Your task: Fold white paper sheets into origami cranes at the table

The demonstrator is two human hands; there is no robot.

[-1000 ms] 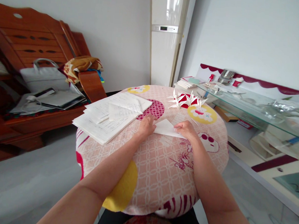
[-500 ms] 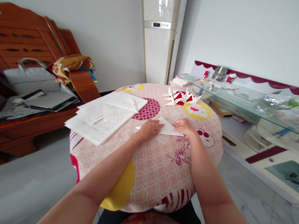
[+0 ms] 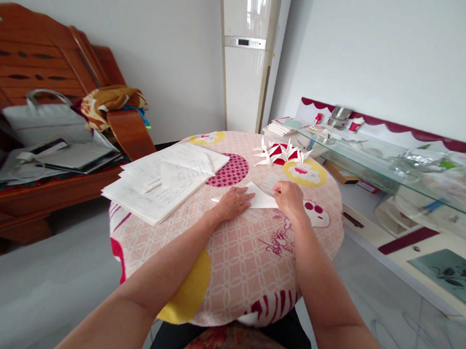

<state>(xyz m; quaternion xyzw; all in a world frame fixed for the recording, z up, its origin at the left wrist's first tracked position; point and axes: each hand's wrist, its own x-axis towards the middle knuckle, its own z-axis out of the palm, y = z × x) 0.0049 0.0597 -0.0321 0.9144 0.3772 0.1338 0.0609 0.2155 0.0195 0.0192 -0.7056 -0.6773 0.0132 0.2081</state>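
A white sheet of paper (image 3: 258, 198), folded into a triangle, lies on the cloth-covered round table (image 3: 246, 270). My left hand (image 3: 234, 203) rests flat on its left part, fingers stretched out, and a thin paper tip shows beyond the wrist side. At the sheet's right corner, my right hand (image 3: 288, 198) is closed with its fingers curled; that corner is hidden beneath it. Beyond my hands stand several white folded paper cranes (image 3: 271, 152) in a group.
A stack of written-on papers (image 3: 165, 186) lies on the table's left side. To the right stands a glass-topped cabinet (image 3: 376, 157) with a cup, tins and plastic bags. At the left is a wooden bench (image 3: 29, 209) holding a grey bag (image 3: 43, 115) and a laptop (image 3: 80, 157).
My right hand has curled its fingers more tightly and now covers the paper's right corner. My left hand stays flat on the sheet.
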